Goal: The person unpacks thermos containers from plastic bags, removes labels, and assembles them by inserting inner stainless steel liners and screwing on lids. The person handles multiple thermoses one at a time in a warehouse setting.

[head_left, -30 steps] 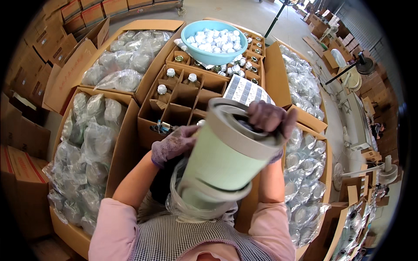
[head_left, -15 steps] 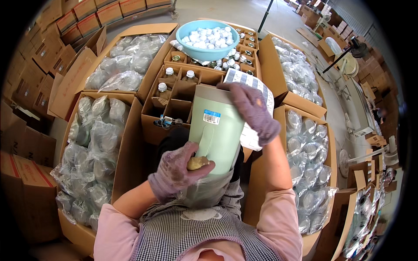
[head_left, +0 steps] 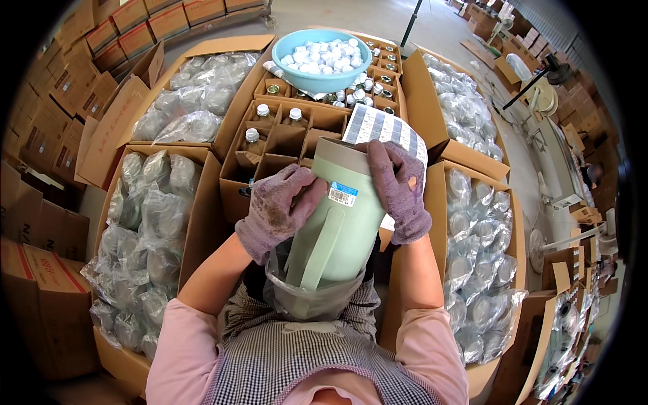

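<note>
Green jug (head_left: pixel 354 233) stands tilted over lap (head_left: pixel 244 307), base in clear bag (head_left: pixel 310 298); lap probably bears weight. Right grip (head_left: pixel 403 196) clasps grey rim (head_left: pixel 339 155), seemingly steadying jug. Left grip (head_left: pixel 277 206) curled beside label (head_left: pixel 343 194); cannot tell whether pinching anything. Divided carton (head_left: pixel 231 202) just ahead, presumably for easy reach.

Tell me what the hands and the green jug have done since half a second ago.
The left hand has moved up from the lower part of the green jug to beside its sticker. The jug has turned: the sticker sits farther right and the handle stands out more. The right hand stays near the grey rim; the blue basin hasn't visibly moved.
</note>
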Tool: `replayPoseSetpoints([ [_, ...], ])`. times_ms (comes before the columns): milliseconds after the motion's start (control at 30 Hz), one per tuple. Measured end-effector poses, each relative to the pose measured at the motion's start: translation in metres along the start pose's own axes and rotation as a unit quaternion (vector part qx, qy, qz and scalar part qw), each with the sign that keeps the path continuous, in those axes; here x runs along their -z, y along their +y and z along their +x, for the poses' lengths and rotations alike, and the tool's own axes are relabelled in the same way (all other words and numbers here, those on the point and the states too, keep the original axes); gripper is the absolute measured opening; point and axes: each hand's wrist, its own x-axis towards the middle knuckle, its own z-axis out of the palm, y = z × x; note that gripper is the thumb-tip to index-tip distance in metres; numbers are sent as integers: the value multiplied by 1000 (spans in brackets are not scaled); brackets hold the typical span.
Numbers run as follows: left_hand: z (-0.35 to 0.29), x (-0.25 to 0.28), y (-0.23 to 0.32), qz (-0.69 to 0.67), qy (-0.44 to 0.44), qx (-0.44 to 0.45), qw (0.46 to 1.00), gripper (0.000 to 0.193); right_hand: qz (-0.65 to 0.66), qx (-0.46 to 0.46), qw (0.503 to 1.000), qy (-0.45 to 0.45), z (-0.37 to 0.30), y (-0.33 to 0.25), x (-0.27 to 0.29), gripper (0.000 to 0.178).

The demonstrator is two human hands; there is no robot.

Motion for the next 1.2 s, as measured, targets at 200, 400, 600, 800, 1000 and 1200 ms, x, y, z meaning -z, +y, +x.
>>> replayPoseSetpoints([
  [200, 8, 1, 14, -15, -18, -12, 1000, 16, 28, -43, 999, 7, -4, -3, 6, 18],
  [400, 12, 4, 24, 196, -24, -207, 958, 17, 40, -31, 999, 2, -2, -10, 10, 19],
  [600, 16, 25, 50, 189, -28, -365, 911, 18, -131, 69, 989, -4, -1, 10, 5, 19],
  [800, 23, 23, -1, -44, 65, 89, 993, 22, -71, 98, 992, 22, -14, 2, 25, 21],
  [1000, 32, -83, -120, -105, -238, 370, 892, 29, -34, -27, 996, 76, -39, -19, 52, 22],
  [1200, 47, -225, -154, -20, -343, 288, 894, 50, -17, -106, 987, 121, -56, -11, 68, 29],
])
